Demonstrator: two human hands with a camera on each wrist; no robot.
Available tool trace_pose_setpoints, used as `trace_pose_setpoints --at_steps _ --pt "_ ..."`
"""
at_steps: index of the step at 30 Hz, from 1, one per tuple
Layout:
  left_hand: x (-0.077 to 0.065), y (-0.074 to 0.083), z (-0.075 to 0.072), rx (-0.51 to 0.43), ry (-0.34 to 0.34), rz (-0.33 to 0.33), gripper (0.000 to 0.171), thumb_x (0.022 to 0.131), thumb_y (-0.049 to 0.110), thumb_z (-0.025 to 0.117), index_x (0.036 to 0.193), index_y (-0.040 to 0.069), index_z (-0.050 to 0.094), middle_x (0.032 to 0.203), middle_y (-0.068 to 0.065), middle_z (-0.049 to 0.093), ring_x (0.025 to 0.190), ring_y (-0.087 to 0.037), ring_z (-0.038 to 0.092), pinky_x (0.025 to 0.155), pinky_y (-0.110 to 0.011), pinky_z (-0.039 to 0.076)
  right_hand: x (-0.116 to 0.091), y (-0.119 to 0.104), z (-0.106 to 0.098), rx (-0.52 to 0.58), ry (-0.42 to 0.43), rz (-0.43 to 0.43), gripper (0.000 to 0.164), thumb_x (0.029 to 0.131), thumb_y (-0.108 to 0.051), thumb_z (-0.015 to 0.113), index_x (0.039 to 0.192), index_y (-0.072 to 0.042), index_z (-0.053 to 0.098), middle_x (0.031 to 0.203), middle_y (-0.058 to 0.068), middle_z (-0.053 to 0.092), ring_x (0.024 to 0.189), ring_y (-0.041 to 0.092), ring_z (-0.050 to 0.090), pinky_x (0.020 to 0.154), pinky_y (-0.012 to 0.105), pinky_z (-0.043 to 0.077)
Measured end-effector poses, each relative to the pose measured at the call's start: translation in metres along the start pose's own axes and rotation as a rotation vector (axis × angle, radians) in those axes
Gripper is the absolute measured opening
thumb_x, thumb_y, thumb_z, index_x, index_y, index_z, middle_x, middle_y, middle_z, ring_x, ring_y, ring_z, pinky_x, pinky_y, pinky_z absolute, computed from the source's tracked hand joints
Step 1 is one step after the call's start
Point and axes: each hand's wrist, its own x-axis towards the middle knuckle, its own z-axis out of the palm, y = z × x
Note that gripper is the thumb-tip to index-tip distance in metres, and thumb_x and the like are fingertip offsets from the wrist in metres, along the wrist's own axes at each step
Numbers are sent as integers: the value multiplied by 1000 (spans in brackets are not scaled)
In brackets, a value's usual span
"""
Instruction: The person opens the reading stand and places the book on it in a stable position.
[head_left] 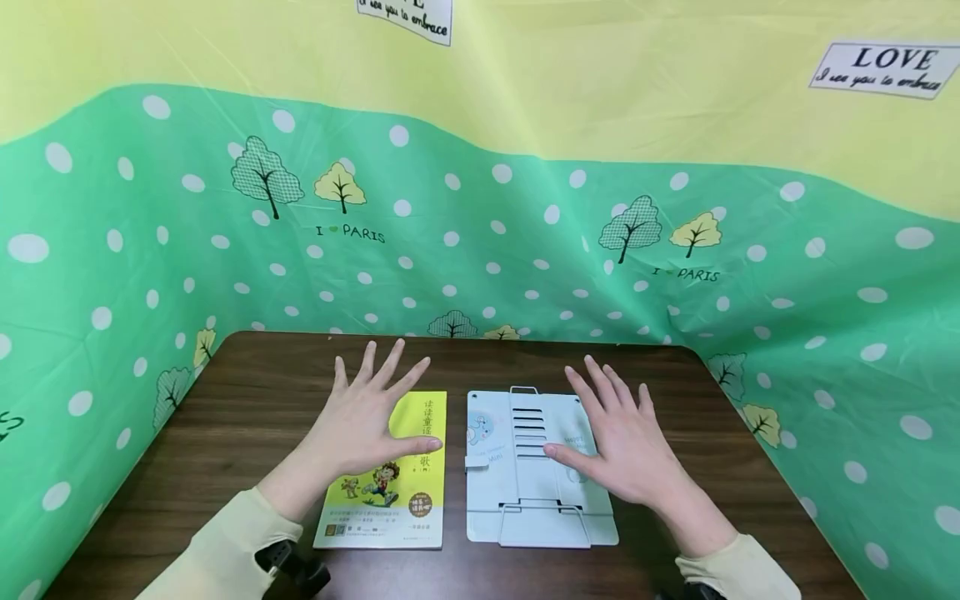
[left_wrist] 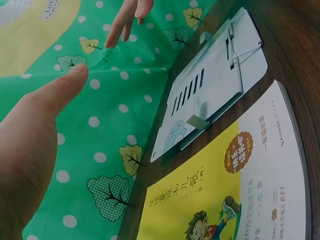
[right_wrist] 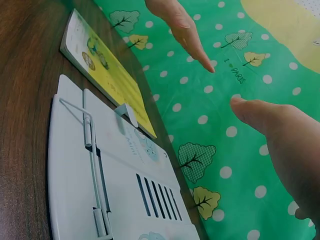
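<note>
While left hand [head_left: 363, 425] and right hand [head_left: 628, 446] are held apart, fingers spread, nothing is gripped. The closed book [head_left: 416, 482] is laid beside the folded stand [head_left: 534, 479] on the table [head_left: 217, 437]; all handling is judged outstanding.

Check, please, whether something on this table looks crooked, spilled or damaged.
Nothing stands out. The yellow-and-white paper book and the pale blue slotted bookstand lie side by side, roughly straight, on the dark brown wood-grain table. No spill or damage shows on their visible parts.
</note>
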Motion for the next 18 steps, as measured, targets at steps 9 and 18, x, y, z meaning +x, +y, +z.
trace_pose_setpoints --at_steps 9,18 --pt "4 8 2 3 -3 2 114 78 101 42 169 37 22 177 -6 5 158 -48 4 113 -84 4 -9 6 -1 35 11 22 109 89 -77 67 171 -22 21 174 15 20 153 46 26 107 85 20" --pt "4 17 6 -10 -29 8 114 78 103 37 170 37 19 176 -6 4 158 -45 4 114 -83 6 -18 12 -2 86 -3 49 107 91 -71 69 171 -24 17 174 15 20 151 48 29 107 84 22"
